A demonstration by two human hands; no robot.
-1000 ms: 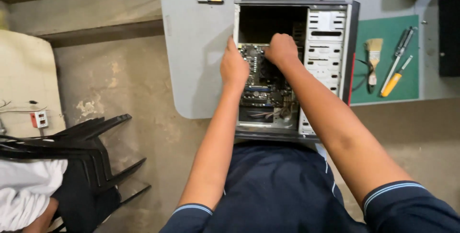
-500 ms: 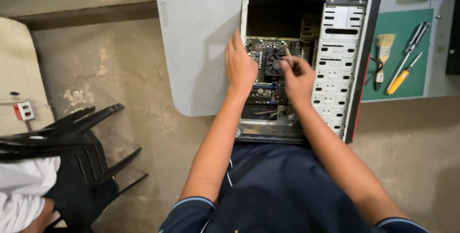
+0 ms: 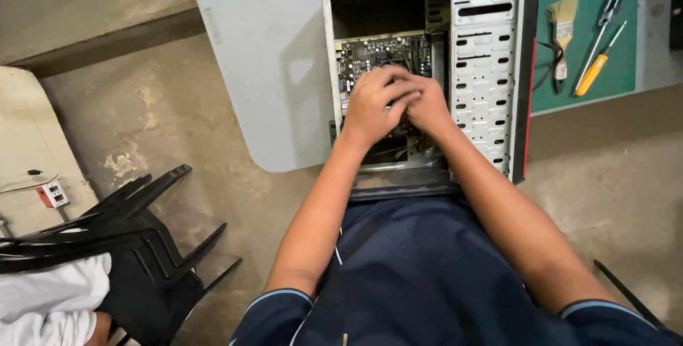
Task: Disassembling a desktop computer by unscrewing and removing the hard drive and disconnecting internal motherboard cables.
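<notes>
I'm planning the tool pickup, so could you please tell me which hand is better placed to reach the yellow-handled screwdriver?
Probably the right hand: it lies nearer the yellow-handled screwdriver on the green mat; the left hand would have to cross it.

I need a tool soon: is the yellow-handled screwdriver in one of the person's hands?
No: the yellow-handled screwdriver lies on the green mat, while both hands are inside the computer case.

No packages, signs or screens in view; labels, if any, too small to make out.
</notes>
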